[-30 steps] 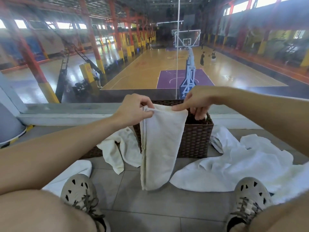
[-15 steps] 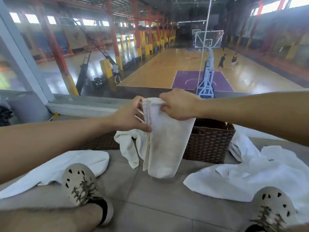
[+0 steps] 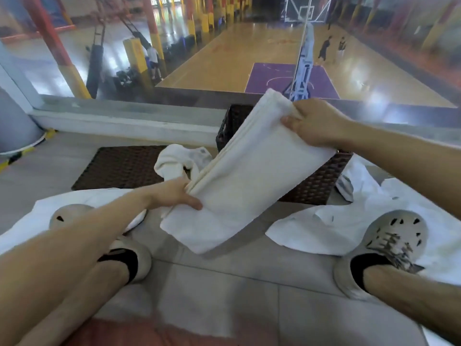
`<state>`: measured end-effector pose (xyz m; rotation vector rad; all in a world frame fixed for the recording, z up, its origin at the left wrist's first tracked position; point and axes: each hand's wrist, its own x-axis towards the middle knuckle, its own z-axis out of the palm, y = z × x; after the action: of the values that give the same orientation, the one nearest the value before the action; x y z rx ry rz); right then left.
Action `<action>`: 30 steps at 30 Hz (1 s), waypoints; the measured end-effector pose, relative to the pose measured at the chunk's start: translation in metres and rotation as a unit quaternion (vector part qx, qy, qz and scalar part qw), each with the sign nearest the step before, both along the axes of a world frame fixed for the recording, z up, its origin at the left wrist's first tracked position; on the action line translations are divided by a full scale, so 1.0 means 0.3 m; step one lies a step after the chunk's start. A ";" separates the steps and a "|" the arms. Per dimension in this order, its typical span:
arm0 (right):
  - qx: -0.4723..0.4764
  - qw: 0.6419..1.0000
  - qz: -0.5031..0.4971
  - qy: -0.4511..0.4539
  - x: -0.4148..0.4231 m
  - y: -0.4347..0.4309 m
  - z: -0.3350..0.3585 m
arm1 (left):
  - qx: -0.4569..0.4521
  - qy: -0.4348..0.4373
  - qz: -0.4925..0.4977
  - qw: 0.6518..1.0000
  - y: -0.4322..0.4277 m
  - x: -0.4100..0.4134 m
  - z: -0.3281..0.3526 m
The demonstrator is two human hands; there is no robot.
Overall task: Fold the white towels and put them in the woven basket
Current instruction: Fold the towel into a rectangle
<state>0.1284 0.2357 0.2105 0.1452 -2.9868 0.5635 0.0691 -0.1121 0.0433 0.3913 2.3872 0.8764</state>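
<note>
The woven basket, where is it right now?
In the head view the woven basket sits on the floor right of centre, by the window ledge, half hidden behind the folded white towel, with a crumpled white towel at its left.

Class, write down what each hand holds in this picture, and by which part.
Both hold one folded white towel: the right hand grips its upper end, the left hand pinches its layered side edge lower down.
</note>
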 end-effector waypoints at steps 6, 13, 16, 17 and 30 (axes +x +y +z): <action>-0.211 0.928 -0.217 -0.219 0.089 0.147 -0.755 | -0.145 -0.123 -0.033 0.981 -0.168 -0.130 -0.069; -0.249 0.858 -0.326 -0.310 0.224 0.149 -1.187 | -0.243 0.336 -0.018 0.910 -0.063 0.092 -0.616; -0.204 0.864 -0.300 -0.350 0.209 0.130 -1.167 | -0.161 0.367 -0.134 0.906 0.126 0.294 -0.766; -0.187 0.867 -0.288 -0.361 0.203 0.130 -1.161 | -0.174 0.338 -0.157 0.911 0.159 0.324 -0.818; -0.251 0.918 -0.033 -0.304 0.097 -0.350 -0.713 | 0.219 -0.112 0.349 0.904 0.102 0.202 -0.513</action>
<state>0.1574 0.1308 -0.0034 -0.2133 -3.2381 1.5948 0.1296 -0.0814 -0.1106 -0.4275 2.0962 1.6850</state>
